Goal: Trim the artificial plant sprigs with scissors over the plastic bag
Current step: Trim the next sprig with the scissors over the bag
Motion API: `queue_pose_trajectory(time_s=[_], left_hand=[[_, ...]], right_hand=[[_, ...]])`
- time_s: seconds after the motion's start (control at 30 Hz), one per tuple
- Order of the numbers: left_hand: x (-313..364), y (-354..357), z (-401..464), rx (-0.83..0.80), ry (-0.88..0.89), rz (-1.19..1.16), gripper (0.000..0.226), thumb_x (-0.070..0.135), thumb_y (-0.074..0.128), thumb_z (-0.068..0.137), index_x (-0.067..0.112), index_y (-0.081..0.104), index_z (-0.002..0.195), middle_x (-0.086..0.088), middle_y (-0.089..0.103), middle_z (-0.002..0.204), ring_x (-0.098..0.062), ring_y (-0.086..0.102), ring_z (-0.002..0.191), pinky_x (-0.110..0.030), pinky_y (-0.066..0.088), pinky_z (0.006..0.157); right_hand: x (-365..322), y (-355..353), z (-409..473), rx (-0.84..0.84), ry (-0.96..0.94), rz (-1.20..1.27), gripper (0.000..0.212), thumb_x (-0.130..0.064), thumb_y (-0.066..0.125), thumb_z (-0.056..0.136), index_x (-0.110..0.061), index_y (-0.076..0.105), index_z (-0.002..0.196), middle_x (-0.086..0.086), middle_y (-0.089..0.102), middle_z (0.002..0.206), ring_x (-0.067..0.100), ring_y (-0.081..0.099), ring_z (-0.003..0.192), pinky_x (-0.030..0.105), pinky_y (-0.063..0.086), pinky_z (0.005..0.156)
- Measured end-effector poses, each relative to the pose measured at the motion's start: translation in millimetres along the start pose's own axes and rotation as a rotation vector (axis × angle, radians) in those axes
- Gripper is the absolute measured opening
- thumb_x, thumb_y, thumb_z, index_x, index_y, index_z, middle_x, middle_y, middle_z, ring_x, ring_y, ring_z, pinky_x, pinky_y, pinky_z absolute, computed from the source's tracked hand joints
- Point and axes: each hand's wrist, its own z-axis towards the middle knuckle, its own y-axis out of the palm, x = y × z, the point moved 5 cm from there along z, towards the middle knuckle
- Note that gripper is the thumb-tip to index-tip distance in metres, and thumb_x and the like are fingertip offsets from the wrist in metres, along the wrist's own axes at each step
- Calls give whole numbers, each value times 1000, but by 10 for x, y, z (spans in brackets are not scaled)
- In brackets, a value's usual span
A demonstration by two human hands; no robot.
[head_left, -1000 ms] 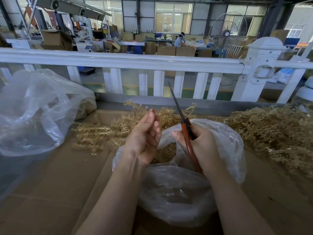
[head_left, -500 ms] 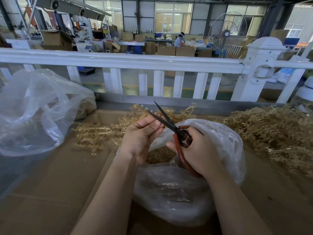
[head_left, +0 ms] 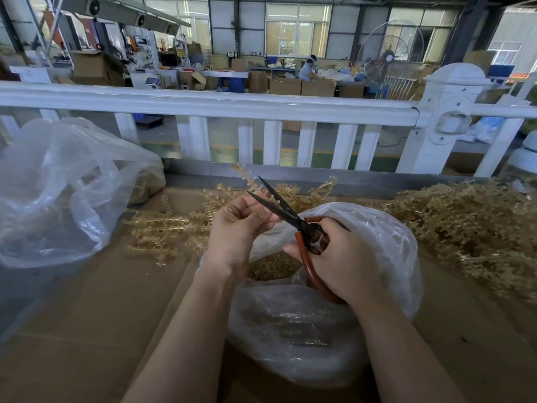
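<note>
Over plastic bag (head_left: 386,245) | right hand (head_left: 343,257) grips open scissors (head_left: 290,216) | left hand (head_left: 241,225) fingers pinch sprig (head_left: 247,177)

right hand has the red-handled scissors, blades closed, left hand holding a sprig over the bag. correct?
One thing is off: the blades are open, not closed. The head view shows the scissors spread in a V at the left hand. The rest holds: the right hand grips the red handles, and the left hand holds a sprig over the plastic bag.

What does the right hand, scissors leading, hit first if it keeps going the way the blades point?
Probably the left hand: the open scissors in the right hand aim up-left at its fingertips, apparently nearly touching; depth is unclear.
</note>
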Motion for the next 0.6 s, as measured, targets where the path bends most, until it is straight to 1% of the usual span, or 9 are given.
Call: queue_pose_trajectory(time_s=[0.13, 0.27, 0.37, 0.47, 0.6], left_hand=[[15, 15, -2, -22, 55, 42, 22, -10, 55, 92, 8, 69, 91, -3, 73, 80, -12, 69, 76, -23, 57, 77], [23, 23, -3, -23, 85, 52, 16, -9, 56, 93, 2, 66, 98, -7, 71, 84, -14, 68, 77, -24, 58, 79], [30, 23, -4, -16, 100, 74, 14, -9, 55, 93, -3, 65, 101, -10, 69, 85, -14, 67, 76, -25, 58, 79], [35, 25, -4, -14, 101, 63, 14, -10, 55, 93, -6, 64, 102, -11, 69, 85, -15, 67, 76, -24, 58, 79], [27, 15, 1, -4, 98, 46, 16, -10, 55, 92, -14, 60, 107, -10, 69, 84, -13, 67, 73, -24, 58, 77]], right_hand=[[13, 10, 2, -1, 9, -1, 57, -82, 58, 70, -36, 62, 104, -26, 61, 86, -9, 53, 74, 7, 38, 63], [23, 8, -1, 2, 22, 3, 60, -82, 59, 70, -35, 67, 107, -22, 67, 87, -2, 61, 80, 11, 44, 67], [21, 11, -4, -16, 35, 38, 64, -84, 57, 68, -36, 67, 110, -21, 69, 89, -2, 62, 83, 10, 42, 68], [13, 2, 10, -13, 37, 31, 65, -84, 56, 67, -35, 68, 108, -20, 69, 91, -2, 60, 82, 8, 38, 68], [14, -15, 20, 11, 42, -2, 63, -85, 56, 66, -33, 67, 101, -21, 65, 83, -3, 58, 77, 9, 39, 66]])
